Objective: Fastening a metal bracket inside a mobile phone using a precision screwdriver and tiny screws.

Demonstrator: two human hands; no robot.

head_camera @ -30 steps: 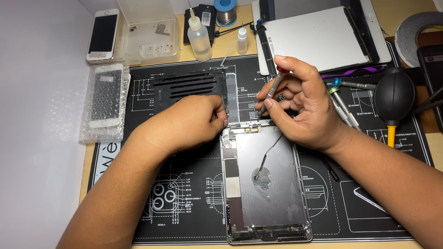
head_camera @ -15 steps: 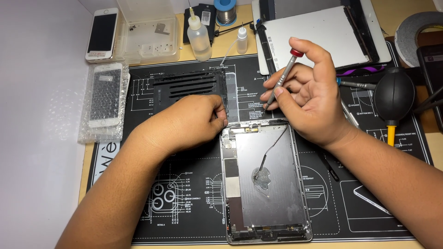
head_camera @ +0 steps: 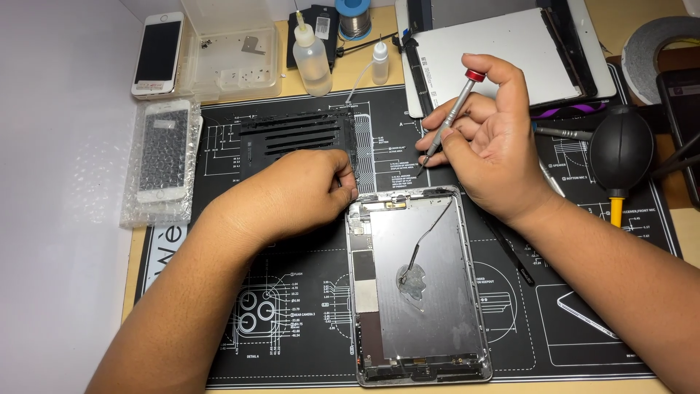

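An opened tablet shell, silver inside with a thin black cable, lies on a black repair mat. My left hand rests on the mat with its fingertips pinched at the shell's top left corner; what they pinch is hidden. My right hand holds a slim screwdriver with a red cap, tilted, its tip pointing down just above the shell's top edge without touching it.
A black slotted part lies behind my left hand. A white tablet screen lies at the back right, a black air blower to the right. Two phones, a clear plastic box and small bottles sit at the back left.
My right hand lifted from the shell's top edge and raised the screwdriver into a tilted grip, tip now off the tablet. My left hand stayed in place.
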